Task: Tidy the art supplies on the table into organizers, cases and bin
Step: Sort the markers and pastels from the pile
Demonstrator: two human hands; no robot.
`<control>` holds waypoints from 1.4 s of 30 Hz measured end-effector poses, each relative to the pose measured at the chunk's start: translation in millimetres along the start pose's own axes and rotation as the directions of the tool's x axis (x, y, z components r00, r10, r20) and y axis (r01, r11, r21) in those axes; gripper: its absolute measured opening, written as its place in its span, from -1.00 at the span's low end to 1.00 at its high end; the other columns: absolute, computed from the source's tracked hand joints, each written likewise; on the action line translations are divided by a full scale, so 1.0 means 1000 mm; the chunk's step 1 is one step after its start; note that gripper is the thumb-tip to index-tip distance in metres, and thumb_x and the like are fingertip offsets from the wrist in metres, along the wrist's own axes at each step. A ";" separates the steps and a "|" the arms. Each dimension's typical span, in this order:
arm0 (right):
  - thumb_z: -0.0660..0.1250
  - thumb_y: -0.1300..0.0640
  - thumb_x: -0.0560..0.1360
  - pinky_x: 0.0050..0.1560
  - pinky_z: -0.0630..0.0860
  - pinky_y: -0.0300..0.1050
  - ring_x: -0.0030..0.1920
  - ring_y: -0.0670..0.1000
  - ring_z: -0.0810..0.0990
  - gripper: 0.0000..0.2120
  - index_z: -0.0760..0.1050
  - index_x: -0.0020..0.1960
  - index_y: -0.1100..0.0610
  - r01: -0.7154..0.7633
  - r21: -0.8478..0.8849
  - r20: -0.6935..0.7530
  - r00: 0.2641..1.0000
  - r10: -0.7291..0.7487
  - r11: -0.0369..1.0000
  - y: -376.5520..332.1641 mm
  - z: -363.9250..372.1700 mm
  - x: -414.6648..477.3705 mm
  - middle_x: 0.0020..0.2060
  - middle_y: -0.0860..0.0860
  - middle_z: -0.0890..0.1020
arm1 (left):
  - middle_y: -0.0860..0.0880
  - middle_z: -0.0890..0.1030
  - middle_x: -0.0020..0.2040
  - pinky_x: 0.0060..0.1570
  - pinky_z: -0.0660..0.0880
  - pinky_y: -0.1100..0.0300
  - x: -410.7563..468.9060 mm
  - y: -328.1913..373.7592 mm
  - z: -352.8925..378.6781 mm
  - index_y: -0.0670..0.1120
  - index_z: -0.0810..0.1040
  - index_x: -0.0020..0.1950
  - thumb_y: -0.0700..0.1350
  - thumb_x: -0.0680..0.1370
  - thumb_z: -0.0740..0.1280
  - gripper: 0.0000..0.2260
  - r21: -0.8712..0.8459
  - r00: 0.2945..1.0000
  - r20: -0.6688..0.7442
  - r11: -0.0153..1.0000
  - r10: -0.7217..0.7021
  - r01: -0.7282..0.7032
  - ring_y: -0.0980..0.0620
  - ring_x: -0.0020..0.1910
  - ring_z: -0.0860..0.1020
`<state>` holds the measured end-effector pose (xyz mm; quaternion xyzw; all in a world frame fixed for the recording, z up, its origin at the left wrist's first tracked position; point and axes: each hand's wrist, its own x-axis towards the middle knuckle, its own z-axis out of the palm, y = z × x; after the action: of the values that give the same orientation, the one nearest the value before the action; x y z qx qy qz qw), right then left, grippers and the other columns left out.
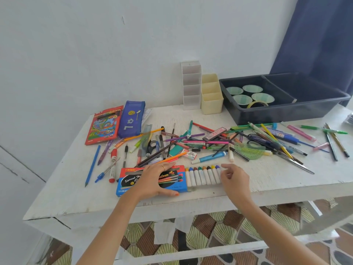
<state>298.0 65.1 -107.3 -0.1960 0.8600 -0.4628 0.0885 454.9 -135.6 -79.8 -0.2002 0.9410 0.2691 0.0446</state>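
Our left hand point(158, 180) lies spread flat on the crayon box point(131, 183) at 6 o'clock on the worktop point(286, 176). Our right hand point(235, 178), fingers loosely curled, sits at the 3 o'clock end of the crayon row point(202, 176) protruding from the box; we cannot tell whether it pinches one.

A dark blue rectangular plastic bin point(286, 113) is sitting at the back. Just left of it, a cream plastic organizer point(212, 96) and a white tiered plastic organizer point(191, 85) are standing upright. In front of the bin, loose pens and pencils point(210, 142) are lying scattered. Nearer still, a red-and-blue cardboard crayon box point(129, 181) is lying flat, with white-wrapped crayons point(203, 177) sticking out of its bin-side end.
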 end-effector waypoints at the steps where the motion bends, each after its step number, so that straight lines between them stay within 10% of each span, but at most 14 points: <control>1: 0.20 0.26 0.56 -0.19 0.41 -0.21 -0.21 0.01 0.50 -0.71 0.47 0.26 0.20 -0.012 0.028 -0.006 1.000 0.012 1.000 -0.003 0.001 0.000 -0.13 0.15 0.59 | 0.13 0.23 0.47 0.42 0.06 0.07 0.001 0.001 0.001 0.19 0.13 0.48 0.57 0.05 0.21 0.05 0.002 1.000 -0.004 1.000 0.002 -0.002 0.08 0.45 0.16; 15: 0.45 0.18 0.43 -0.26 0.46 -0.45 -0.20 -0.15 0.60 -0.78 0.63 0.06 0.17 -0.070 0.213 0.037 0.997 0.063 0.975 -0.038 0.011 -0.011 -0.21 -0.01 0.67 | 0.10 0.19 0.50 0.42 -0.03 0.10 0.014 0.028 0.017 0.07 0.15 0.52 0.28 0.32 0.43 -0.14 -0.016 0.997 -0.049 0.998 0.056 -0.057 0.10 0.47 0.11; 28: 0.18 0.15 0.58 -0.17 0.52 -0.14 -0.11 0.02 0.58 -0.77 0.50 0.18 0.16 -0.388 0.516 0.195 0.921 0.336 0.764 -0.041 0.000 -0.007 -0.03 0.08 0.61 | 0.08 0.29 0.44 0.43 0.14 -0.03 0.027 0.053 0.026 0.12 0.18 0.49 0.31 0.25 0.46 -0.11 -0.199 0.963 -0.259 0.972 0.070 -0.124 0.09 0.41 0.21; 31: 0.17 0.11 0.61 -0.08 0.60 0.03 -0.18 0.13 0.65 -0.77 0.54 0.04 0.23 -0.457 0.698 0.391 0.888 0.241 0.551 -0.055 -0.011 -0.004 -0.15 0.20 0.67 | 0.08 0.36 0.37 0.35 0.28 -0.08 0.034 0.062 0.022 0.19 0.12 0.50 0.37 0.25 0.41 -0.09 -0.273 0.943 -0.321 0.946 0.083 -0.176 0.08 0.34 0.31; 42: 0.27 0.18 0.55 -0.27 0.59 -0.19 -0.24 -0.04 0.68 -0.86 0.61 -0.04 0.15 -0.211 0.682 0.311 0.950 -0.016 0.700 -0.074 -0.032 0.018 -0.24 0.05 0.70 | 0.04 0.35 0.22 0.19 0.41 0.12 0.046 0.083 0.000 0.27 0.16 0.41 0.20 0.41 0.40 -0.35 -0.084 0.909 -0.321 0.948 0.265 -0.306 0.08 0.17 0.37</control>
<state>289.6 45.3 -27.0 -0.1668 0.6027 -0.7170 0.3078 379.4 -87.8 -47.8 -0.1022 0.9357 0.3001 -0.1549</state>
